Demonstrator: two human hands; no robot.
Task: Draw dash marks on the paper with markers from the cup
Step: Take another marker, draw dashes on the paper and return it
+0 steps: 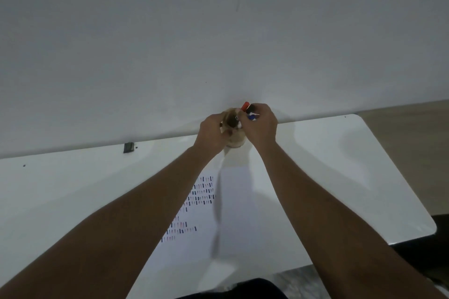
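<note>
A tan cup [234,142] stands at the far edge of the white table [340,165], against the wall. My left hand [212,135] is wrapped around the cup's left side. My right hand [260,124] is closed around several markers [250,114] at the cup's right rim; a red-orange cap [246,105] and a blue-and-white barrel stick out above my fingers. The white paper [243,213] lies between my forearms, with rows of short red, pink and dark blue dashes [201,193] on its left part. My left forearm hides some of the dashes.
A small dark object [128,147] sits at the table's far edge on the left. The grey wall rises right behind the cup. The table's rounded right corner [430,230] ends over a brownish floor. Dark fabric shows at the bottom edge.
</note>
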